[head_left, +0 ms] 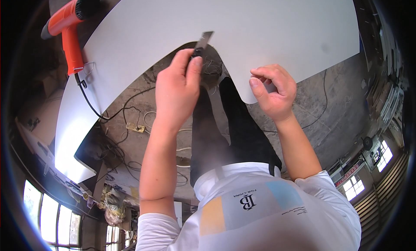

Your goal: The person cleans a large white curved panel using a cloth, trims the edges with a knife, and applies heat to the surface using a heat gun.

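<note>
My left hand [177,88] is closed around the dark handle of a utility knife [203,42], thumb and forefinger pinching it near the blade. The broad grey blade points up and away, over the near curved edge of a large white sheet [277,30]. My right hand [277,90] hovers by a rounded tongue of that sheet, its fingers loosely bent and the thumb apart, with nothing seen between them. Whether it touches the sheet I cannot tell.
An orange heat gun [71,47] lies at the far left, its black cord [93,106] trailing toward a yellowish power strip [135,127]. Loose cables tangle on the concrete floor [310,108] below. Long strips [385,95] are stacked at the right.
</note>
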Action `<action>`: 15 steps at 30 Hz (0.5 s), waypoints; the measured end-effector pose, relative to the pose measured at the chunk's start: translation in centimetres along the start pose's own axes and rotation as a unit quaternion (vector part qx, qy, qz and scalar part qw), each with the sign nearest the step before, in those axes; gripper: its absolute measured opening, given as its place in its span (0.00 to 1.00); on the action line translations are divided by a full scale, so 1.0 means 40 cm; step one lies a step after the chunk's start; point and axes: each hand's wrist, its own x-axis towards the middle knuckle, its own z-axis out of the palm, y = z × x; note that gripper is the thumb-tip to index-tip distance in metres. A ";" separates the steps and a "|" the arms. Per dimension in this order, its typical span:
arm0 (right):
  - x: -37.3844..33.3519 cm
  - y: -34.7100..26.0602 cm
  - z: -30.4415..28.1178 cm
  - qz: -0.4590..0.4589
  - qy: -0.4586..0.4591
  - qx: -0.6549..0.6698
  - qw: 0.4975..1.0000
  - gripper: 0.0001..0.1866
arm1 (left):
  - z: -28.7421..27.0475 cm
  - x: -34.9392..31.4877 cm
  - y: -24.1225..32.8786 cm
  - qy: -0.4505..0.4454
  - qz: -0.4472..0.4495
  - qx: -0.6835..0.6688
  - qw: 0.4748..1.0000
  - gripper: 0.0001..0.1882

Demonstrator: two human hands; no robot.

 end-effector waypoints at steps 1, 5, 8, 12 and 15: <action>0.001 -0.003 0.001 -0.002 0.000 -0.001 1.000 0.07 | 0.009 -0.006 -0.011 -0.007 0.042 0.045 0.998 0.12; 0.000 0.003 -0.004 -0.005 0.005 -0.009 1.000 0.07 | -0.001 0.003 0.004 -0.023 0.034 0.056 0.998 0.12; -0.001 -0.002 -0.001 0.001 0.000 -0.003 1.000 0.07 | -0.001 -0.003 0.001 -0.011 0.014 0.044 0.999 0.12; -0.002 0.000 -0.001 0.003 0.008 -0.003 1.000 0.07 | 0.002 -0.002 0.003 -0.033 0.074 0.097 0.992 0.11; -0.001 -0.004 -0.001 0.006 0.003 -0.004 1.000 0.06 | -0.005 -0.001 -0.007 -0.048 0.055 0.079 0.994 0.11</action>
